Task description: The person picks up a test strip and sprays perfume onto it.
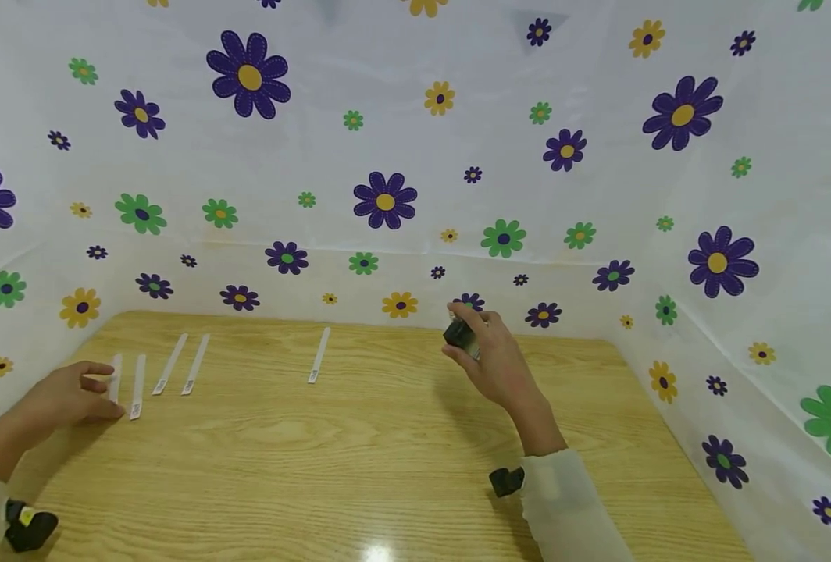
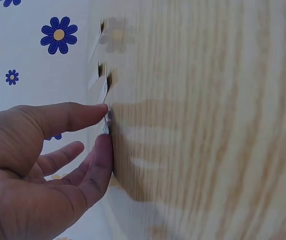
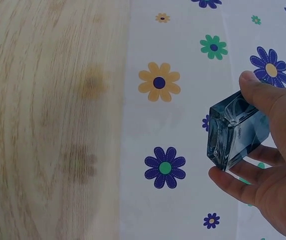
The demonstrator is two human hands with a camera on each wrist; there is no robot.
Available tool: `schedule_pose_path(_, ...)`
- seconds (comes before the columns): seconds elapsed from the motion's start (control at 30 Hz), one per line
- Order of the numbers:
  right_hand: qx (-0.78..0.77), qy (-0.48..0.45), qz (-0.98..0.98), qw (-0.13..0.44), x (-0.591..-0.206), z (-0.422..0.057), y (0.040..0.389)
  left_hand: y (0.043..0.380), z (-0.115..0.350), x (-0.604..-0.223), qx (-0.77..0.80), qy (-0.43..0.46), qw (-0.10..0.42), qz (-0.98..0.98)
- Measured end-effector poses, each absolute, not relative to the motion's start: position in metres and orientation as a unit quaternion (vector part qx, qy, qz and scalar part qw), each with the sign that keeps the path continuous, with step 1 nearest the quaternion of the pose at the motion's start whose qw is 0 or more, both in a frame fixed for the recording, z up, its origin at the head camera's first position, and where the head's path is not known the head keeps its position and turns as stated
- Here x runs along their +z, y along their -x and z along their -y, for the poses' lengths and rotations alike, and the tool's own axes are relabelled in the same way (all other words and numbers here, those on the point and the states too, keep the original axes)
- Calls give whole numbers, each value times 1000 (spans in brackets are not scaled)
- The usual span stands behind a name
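Note:
A blue glass perfume bottle (image 3: 238, 131) is held in my right hand (image 1: 503, 371) over the far right part of the table. Its thick clear base faces left in the right wrist view, with the thumb on one side and fingers on the other; its other end is hidden in the palm. At the far left, my left hand (image 1: 64, 400) pinches a white paper strip (image 1: 115, 376) lying on the table. In the left wrist view, thumb and finger tips meet the edges of its small printed end (image 2: 106, 127). Part of this strip is covered by the fingers.
Right of the left hand lie more white strips with printed ends: one close by (image 1: 137, 386), two (image 1: 171, 364) side by side, and one (image 1: 319, 355) alone near the middle. The wood-grain table (image 1: 303, 468) meets a flowered white sheet (image 1: 303, 140) at the back and sides.

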State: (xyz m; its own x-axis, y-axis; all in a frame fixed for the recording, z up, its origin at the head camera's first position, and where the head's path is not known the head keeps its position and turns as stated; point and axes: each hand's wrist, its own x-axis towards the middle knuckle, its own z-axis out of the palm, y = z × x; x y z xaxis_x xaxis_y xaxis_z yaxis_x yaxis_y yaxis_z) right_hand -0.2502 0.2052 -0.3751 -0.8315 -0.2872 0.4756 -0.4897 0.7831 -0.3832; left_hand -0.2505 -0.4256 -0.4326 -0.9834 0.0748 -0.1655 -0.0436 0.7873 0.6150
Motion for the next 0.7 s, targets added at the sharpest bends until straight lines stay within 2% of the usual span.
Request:
schedule_pose_path(0.27, 257, -206, 923, 197, -374, -202, 250, 247, 428, -428, 327, -8, 70, -942)
schedule_pose_path(0.7, 262, -209, 921, 197, -372, -201, 248, 245, 426, -423, 377, 21, 95, -921)
